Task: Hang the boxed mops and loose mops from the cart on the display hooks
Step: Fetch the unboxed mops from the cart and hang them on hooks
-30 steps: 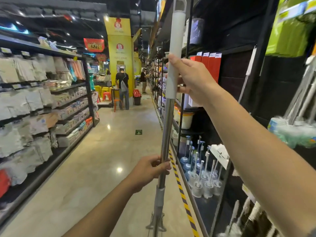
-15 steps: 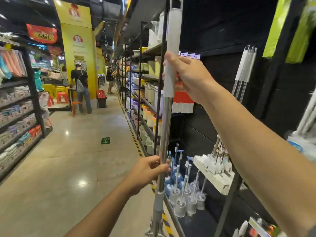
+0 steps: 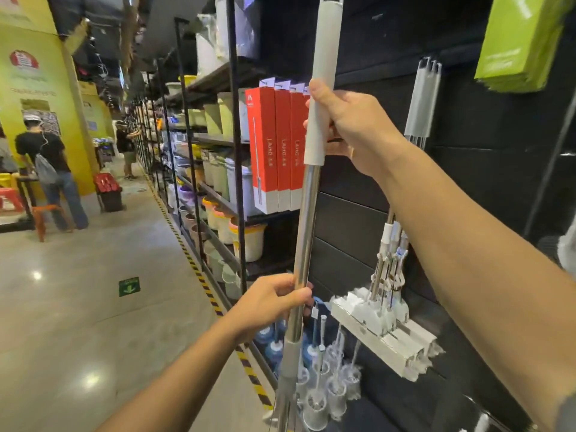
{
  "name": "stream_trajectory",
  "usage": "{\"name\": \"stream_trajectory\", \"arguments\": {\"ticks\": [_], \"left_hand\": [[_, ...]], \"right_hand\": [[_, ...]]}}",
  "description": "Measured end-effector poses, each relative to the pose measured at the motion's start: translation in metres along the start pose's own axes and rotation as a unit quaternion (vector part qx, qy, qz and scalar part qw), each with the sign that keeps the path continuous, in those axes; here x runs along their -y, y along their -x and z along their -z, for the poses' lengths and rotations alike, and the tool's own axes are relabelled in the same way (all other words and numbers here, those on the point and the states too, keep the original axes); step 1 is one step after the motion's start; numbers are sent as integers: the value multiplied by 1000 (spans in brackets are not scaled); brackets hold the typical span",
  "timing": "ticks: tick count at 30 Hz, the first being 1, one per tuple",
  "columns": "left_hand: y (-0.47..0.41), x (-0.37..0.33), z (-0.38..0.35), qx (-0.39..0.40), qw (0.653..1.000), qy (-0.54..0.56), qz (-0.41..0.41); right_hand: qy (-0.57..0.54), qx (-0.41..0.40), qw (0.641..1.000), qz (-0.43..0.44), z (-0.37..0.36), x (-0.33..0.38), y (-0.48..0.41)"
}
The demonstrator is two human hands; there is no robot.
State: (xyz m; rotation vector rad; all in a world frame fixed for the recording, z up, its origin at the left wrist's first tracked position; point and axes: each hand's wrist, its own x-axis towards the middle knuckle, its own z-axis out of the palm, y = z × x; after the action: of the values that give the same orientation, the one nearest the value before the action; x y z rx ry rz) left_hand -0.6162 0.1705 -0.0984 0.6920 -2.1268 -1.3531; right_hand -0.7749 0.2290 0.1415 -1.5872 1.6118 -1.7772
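I hold a loose mop upright in front of the black display wall. It has a steel pole and a grey-white top grip. My right hand grips that top sleeve, while my left hand holds the steel pole lower down. The mop's head is cut off at the bottom edge. Red boxed mops hang just left of the pole. Several loose mops with white heads hang to the right, their handles up on a hook. No cart is in view.
Toilet brushes stand low by the wall. Shelves of buckets and bins run down the aisle behind black uprights. Green packs hang top right. Two people stand far down the polished aisle floor.
My view has swung right toward the display wall and come closer. The mop stays upright in both hands, now in front of the red boxes and the hanging mops.
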Motion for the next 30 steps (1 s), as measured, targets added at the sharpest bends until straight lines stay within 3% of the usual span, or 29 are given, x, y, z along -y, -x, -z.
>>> {"name": "stream_trajectory", "arguments": {"ticks": [15, 30], "left_hand": [[-234, 29, 25, 101, 992, 59, -39], [-423, 34, 17, 281, 946, 96, -133]], "right_hand": [[68, -110, 992, -5, 24, -94, -177], [155, -285, 945, -38, 50, -129, -280]]}}
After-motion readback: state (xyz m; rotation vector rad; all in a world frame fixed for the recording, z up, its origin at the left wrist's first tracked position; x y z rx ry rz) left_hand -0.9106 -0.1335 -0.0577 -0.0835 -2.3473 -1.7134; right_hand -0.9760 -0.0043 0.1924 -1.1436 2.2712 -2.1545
